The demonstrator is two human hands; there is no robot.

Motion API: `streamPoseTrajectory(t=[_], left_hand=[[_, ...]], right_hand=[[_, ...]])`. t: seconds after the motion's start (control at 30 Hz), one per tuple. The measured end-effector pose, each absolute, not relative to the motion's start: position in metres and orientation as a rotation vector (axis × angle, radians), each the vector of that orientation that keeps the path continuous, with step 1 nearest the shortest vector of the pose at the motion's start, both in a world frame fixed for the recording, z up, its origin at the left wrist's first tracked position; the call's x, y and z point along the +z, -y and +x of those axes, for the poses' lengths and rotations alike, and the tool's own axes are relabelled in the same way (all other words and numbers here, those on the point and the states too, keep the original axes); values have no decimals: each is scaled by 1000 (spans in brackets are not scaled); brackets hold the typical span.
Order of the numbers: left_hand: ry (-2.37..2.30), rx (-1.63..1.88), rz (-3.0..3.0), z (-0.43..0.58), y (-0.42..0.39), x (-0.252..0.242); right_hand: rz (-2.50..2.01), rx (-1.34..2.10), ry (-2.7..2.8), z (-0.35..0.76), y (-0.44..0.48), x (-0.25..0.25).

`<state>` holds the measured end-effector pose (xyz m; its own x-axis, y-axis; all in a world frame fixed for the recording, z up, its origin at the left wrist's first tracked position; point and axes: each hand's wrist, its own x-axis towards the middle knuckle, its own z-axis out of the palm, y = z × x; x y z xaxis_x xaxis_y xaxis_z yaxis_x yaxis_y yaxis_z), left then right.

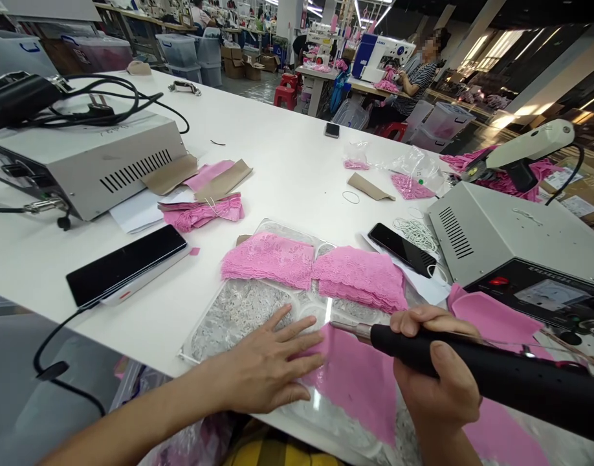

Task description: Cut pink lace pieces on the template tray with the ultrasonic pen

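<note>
My left hand lies flat with its fingers spread. Its fingertips rest on the left edge of a pink fabric piece and on the clear plate under it. My right hand is wrapped round a black handheld ultrasonic tool. The tool's metal tip points left, at the fabric's upper left corner, close to my left fingers; whether it touches cannot be made out. Just beyond my hands, two stacks of pink lace pieces, a left stack and a right stack, lie side by side on the plate.
Grey generator boxes stand at left and right on the white table. A phone lies left, another phone right. Folded pink fabric lies beyond the left phone. A person sits at a sewing machine.
</note>
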<state>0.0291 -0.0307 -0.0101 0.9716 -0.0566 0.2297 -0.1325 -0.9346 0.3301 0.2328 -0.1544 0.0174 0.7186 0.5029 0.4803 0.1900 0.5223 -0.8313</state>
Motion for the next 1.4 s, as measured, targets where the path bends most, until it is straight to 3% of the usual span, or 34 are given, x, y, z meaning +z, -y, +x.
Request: streamPoseTrajectory(t=[1.4], left_hand=[[51,504,2749,-12,33,-9]], right_hand=[[-1019,359,792,212,156,13]])
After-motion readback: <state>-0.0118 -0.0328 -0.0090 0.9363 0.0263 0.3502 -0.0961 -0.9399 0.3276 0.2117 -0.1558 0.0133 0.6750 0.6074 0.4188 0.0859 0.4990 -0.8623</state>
